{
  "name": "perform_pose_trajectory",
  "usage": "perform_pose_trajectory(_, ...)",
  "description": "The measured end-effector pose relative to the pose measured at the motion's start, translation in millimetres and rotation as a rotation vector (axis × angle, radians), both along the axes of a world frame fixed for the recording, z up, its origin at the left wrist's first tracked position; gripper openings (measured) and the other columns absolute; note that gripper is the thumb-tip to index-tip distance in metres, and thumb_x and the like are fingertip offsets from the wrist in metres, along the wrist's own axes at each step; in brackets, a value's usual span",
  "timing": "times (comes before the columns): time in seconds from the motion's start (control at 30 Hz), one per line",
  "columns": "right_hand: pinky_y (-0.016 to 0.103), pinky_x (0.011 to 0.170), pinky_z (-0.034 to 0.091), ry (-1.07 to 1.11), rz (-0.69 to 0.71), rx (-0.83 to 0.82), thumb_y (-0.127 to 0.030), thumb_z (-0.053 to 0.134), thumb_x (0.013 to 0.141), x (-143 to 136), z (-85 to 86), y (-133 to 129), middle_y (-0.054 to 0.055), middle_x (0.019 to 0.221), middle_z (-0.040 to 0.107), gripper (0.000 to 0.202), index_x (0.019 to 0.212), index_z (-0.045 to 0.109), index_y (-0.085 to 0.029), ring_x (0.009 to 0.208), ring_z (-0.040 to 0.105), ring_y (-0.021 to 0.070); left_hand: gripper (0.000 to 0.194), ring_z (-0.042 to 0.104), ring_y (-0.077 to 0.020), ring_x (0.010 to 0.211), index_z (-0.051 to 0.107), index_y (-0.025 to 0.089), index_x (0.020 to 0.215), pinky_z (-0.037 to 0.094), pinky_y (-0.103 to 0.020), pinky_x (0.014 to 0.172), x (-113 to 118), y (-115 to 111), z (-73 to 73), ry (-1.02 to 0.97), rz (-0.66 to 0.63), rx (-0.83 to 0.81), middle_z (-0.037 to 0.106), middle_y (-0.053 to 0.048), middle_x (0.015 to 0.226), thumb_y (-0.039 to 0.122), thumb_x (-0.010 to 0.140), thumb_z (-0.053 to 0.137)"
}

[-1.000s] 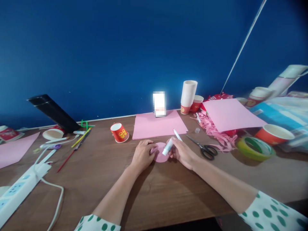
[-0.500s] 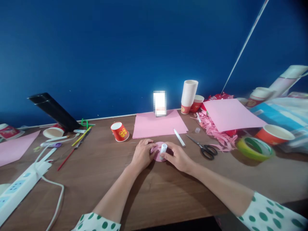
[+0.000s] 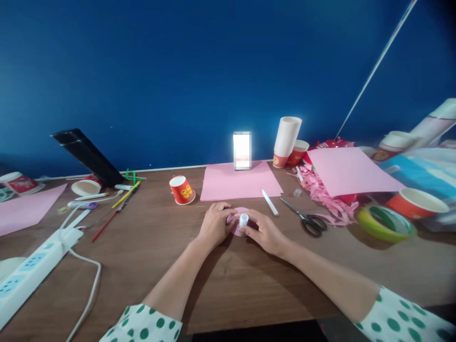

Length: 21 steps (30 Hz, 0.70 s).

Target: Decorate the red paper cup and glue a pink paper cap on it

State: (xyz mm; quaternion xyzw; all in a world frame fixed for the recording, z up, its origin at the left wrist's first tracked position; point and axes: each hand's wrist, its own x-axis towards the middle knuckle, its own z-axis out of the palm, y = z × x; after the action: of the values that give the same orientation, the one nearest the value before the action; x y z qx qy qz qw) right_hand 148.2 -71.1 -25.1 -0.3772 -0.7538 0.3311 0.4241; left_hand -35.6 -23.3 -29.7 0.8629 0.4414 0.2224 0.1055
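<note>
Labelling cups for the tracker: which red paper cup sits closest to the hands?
The lone red cup tipped on the bare table, just left of the flat pink sheet and beyond the left hand. The other cups sit farther off by the wall and edges.

We see a moderately bright scene, lit evenly from above. Soft shadows fall toward us under both forearms on the wooden table point(image 3: 149, 266). Behind the table, the blue wall point(image 3: 160, 71) darkens toward its upper corners. A pixelated white patch point(image 3: 242, 151) at the table's far edge glares brightly. Toward the table's ends, things stretch and smear, perhaps from lens distortion; the centre stays fairly sharp.
</note>
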Motion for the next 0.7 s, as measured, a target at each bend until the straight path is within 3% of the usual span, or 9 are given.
perform_pose_trajectory(0.47,0.029,0.079,0.046,-0.135,-0.041,-0.015,-0.019,0.061,0.085,-3.7,4.2,-4.4,0.004,0.094,0.065,0.02,0.104,0.061,-0.02,0.085,0.059,0.0179,0.027,0.054,-0.0237,0.102,0.069,0.025,0.102,0.045,-0.04,0.091,0.4,0.1,0.7,0.019,0.024,-0.022,0.061,-0.007,0.11,0.024,0.076,0.061)
perform_pose_trajectory(0.7,0.032,0.082,0.046,-0.143,-0.03,-0.019,-0.02,0.057,0.086,-3.5,6.7,-6.6,0.004,0.095,0.064,0.021,0.107,0.061,-0.021,0.088,0.059,0.0195,0.026,0.054,-0.0245,0.103,0.069,0.025,0.101,0.045,-0.041,0.091,-0.5,0.4,0.5,0.017,0.017,-0.029,0.061,-0.008,0.111,0.025,0.077,0.061)
